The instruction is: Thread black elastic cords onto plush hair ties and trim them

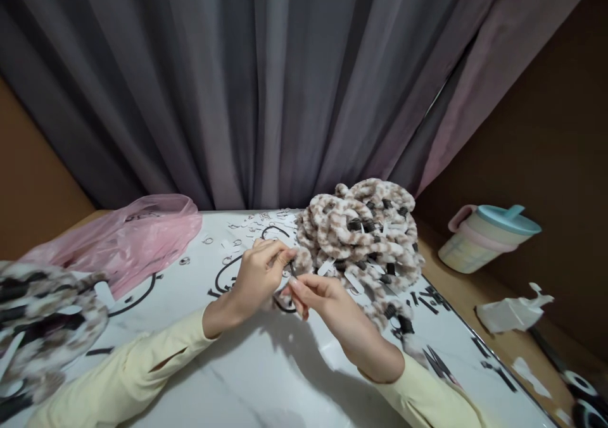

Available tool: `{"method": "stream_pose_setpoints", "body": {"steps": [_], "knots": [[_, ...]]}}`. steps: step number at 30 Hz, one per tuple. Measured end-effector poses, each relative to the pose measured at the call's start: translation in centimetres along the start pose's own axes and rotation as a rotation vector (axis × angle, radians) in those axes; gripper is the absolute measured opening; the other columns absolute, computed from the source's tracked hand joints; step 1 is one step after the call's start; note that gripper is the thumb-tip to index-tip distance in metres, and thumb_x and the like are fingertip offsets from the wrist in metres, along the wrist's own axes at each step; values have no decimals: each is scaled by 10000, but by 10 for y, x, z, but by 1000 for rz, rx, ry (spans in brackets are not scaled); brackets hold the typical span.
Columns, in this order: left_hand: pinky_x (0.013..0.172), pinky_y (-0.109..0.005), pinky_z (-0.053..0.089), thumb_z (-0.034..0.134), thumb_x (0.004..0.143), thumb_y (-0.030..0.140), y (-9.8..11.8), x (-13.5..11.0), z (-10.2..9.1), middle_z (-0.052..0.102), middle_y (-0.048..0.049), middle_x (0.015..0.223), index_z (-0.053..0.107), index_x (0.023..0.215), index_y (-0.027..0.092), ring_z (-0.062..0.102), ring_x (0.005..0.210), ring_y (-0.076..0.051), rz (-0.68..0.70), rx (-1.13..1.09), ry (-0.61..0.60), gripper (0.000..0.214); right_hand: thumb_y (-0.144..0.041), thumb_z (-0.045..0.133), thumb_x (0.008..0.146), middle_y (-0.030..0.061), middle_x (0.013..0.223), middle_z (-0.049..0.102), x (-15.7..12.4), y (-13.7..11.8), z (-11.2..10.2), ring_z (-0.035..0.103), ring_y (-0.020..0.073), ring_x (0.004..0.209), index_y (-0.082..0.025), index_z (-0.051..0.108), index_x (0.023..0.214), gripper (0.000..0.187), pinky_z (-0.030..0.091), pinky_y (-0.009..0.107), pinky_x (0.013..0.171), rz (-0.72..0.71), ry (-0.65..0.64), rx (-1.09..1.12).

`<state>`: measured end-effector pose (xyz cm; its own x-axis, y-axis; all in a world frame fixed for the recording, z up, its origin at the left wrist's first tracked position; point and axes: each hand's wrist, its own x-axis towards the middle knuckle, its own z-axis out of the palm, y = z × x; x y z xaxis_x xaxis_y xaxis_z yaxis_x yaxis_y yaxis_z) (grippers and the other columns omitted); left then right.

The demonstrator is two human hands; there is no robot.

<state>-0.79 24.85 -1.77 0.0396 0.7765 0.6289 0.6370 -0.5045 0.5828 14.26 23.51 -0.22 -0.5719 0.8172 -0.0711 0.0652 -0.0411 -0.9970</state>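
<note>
My left hand [259, 275] and my right hand [316, 294] meet over the white table [266, 377], fingers pinched together on a small thin dark piece [291, 267] between them. Both wear pale yellow sleeves. Just beyond the fingertips lies a heap of fuzzy brown-and-cream spotted loops [363, 241] with black clips and white paper tags among them. What exactly the dark piece is, I cannot make out.
A crumpled pink plastic bag [137, 235] lies at the back left. More spotted fuzzy pieces [42, 327] sit at the left edge. Small paper scraps [256, 222] litter the back. Black scissors [439, 365] lie right; a lidded cup [484, 238] and crumpled white paper [510, 314] stand beyond.
</note>
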Motion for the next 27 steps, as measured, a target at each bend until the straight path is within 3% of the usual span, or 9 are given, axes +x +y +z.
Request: {"method": "stream_pose_setpoints", "body": {"steps": [4,7,10,18,23,27], "knots": [[636,-276,310,434,862,67,-6,-2,5,477,9,561,492,638,141,410,581,-126,334,195,117,242,-289,449,906,-13,526,428,-2,7,-4,391,83,530,-129,413,544,398,289,200,545,-151,61,-385],[611,-290,291,429,857,30,-5,-5,8,460,0,540,460,609,138,370,566,-133,442,282,119,272,-186,459,884,-3,563,430,-5,11,-3,394,96,562,-130,403,552,342,261,206,539,-303,134,-668],[591,-296,275,419,865,28,-3,-8,10,428,0,519,420,579,147,348,568,-141,492,335,103,310,-70,436,841,2,573,424,-7,13,-1,392,102,586,-133,402,575,275,252,207,539,-432,143,-805],[616,-296,283,394,882,71,-5,-7,11,434,-3,543,418,580,142,367,588,-144,411,333,-69,312,6,354,737,20,564,369,-3,13,-8,327,133,599,-142,351,598,203,199,258,543,-616,221,-1074],[613,-296,278,358,893,83,-3,-8,10,403,3,535,378,576,151,362,577,-144,348,287,-91,324,6,325,759,54,625,403,4,6,-24,305,163,653,-133,414,625,212,213,290,589,-868,313,-1319],[617,-281,290,349,921,111,1,-9,8,383,15,548,357,596,156,358,571,-136,302,188,-127,328,-11,339,803,44,637,409,11,8,-35,330,156,666,-124,437,664,204,234,283,603,-820,315,-1226]]}}
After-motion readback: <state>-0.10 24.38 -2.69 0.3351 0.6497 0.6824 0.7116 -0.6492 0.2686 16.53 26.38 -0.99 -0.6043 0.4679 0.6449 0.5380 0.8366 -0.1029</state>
